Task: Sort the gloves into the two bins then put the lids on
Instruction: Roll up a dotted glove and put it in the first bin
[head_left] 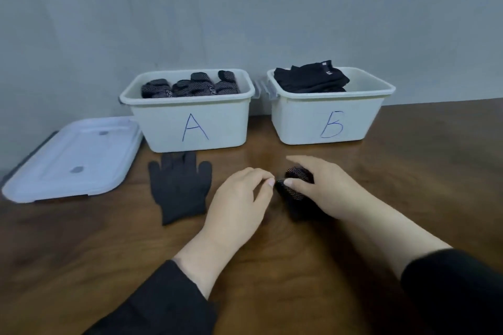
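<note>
Two white bins stand at the back of the wooden table. Bin A (190,128) holds several dotted black gloves; bin B (326,125) holds plain black gloves. A plain black glove (179,190) lies flat in front of bin A. My right hand (324,185) grips a rolled dotted glove (298,181) on the table. My left hand (239,198) is beside it, fingers curled, its fingertips at the glove's left end. White lids (73,158) lie stacked to the left of bin A.
A grey wall rises right behind the bins. Bare wooden table (422,171) stretches to the right of bin B and in front of my arms. My dark sleeves cover the lower edge of the view.
</note>
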`<act>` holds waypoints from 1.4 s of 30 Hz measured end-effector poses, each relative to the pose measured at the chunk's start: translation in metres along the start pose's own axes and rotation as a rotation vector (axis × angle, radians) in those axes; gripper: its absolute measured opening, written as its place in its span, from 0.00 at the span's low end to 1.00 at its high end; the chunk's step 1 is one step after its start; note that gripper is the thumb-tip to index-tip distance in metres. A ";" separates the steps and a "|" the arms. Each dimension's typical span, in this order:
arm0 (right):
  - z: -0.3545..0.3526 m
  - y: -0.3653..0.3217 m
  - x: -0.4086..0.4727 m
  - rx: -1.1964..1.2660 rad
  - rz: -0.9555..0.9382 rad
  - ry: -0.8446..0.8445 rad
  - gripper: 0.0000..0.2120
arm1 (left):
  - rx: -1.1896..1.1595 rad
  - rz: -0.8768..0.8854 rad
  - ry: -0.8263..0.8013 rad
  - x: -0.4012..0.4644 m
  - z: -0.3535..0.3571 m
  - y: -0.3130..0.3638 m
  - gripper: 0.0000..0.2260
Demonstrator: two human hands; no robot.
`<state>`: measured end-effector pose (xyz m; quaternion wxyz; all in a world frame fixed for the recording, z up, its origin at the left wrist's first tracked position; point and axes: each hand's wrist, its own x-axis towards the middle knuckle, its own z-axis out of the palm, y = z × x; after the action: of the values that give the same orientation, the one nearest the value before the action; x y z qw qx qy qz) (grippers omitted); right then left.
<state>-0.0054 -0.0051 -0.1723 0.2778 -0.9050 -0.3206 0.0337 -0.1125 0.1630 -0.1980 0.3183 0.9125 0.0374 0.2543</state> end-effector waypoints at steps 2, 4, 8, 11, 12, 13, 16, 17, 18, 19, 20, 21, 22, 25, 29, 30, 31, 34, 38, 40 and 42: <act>-0.001 -0.010 0.012 0.008 -0.008 0.002 0.25 | 0.037 -0.043 0.022 -0.004 -0.017 -0.017 0.09; -0.006 -0.010 0.012 -0.002 -0.030 0.077 0.17 | 0.070 -0.094 -0.001 -0.008 -0.031 -0.029 0.10; -0.010 0.004 -0.014 -0.112 -0.237 0.053 0.06 | 0.094 -0.110 -0.075 -0.010 -0.040 -0.038 0.11; -0.003 0.022 -0.034 -0.276 -0.351 -0.126 0.12 | 0.075 -0.081 -0.088 -0.008 -0.034 -0.036 0.10; 0.000 0.027 -0.038 -0.304 -0.349 -0.146 0.13 | 0.069 -0.070 -0.085 -0.007 -0.031 -0.035 0.10; 0.002 0.033 -0.040 -0.296 -0.339 -0.127 0.14 | 0.065 -0.061 -0.081 -0.007 -0.029 -0.034 0.10; 0.008 0.031 -0.037 -0.229 -0.304 -0.005 0.14 | 0.058 -0.062 -0.073 -0.006 -0.027 -0.033 0.10; 0.011 0.028 -0.033 -0.205 -0.297 0.022 0.15 | 0.057 -0.069 -0.070 -0.005 -0.028 -0.033 0.10; 0.013 0.026 -0.030 -0.210 -0.309 0.035 0.15 | 0.053 -0.077 -0.067 -0.005 -0.029 -0.034 0.10; 0.016 0.025 -0.026 -0.232 -0.335 0.038 0.12 | 0.046 -0.085 -0.062 -0.005 -0.030 -0.035 0.10; 0.018 0.023 -0.023 -0.278 -0.360 0.035 0.09 | 0.039 -0.094 -0.053 -0.005 -0.031 -0.037 0.10; 0.018 0.021 -0.020 -0.318 -0.380 0.042 0.07 | 0.032 -0.101 -0.042 -0.005 -0.033 -0.037 0.10; 0.015 0.016 -0.017 -0.333 -0.384 0.063 0.05 | 0.027 -0.108 -0.029 -0.005 -0.034 -0.038 0.10; -0.017 -0.013 -0.002 -0.165 -0.217 0.138 0.05 | 0.026 -0.112 0.029 -0.002 -0.039 -0.041 0.10; -0.068 -0.050 0.026 -0.025 -0.117 0.111 0.08 | 0.043 -0.113 0.089 0.000 -0.042 -0.048 0.10; -0.077 -0.059 0.031 -0.050 -0.122 0.107 0.07 | 0.042 -0.119 0.097 0.000 -0.043 -0.049 0.10; -0.084 -0.066 0.037 -0.083 -0.112 0.109 0.06 | 0.037 -0.126 0.107 0.000 -0.045 -0.050 0.10; -0.100 -0.080 0.053 -0.082 -0.038 0.050 0.07 | 0.019 -0.142 0.140 0.000 -0.050 -0.053 0.09; -0.109 -0.090 0.067 -0.130 -0.019 0.022 0.07 | 0.021 -0.151 0.169 0.000 -0.054 -0.058 0.09; -0.111 -0.095 0.070 -0.143 -0.065 0.099 0.06 | 0.023 -0.160 0.184 0.001 -0.056 -0.060 0.09; -0.112 -0.097 0.074 -0.116 -0.110 0.244 0.05 | 0.021 -0.162 0.198 0.001 -0.061 -0.064 0.09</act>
<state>0.0258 0.0473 -0.0185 0.2634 -0.8980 -0.3347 -0.1105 -0.1356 0.2478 -0.1956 0.3228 0.8803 0.1448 0.3160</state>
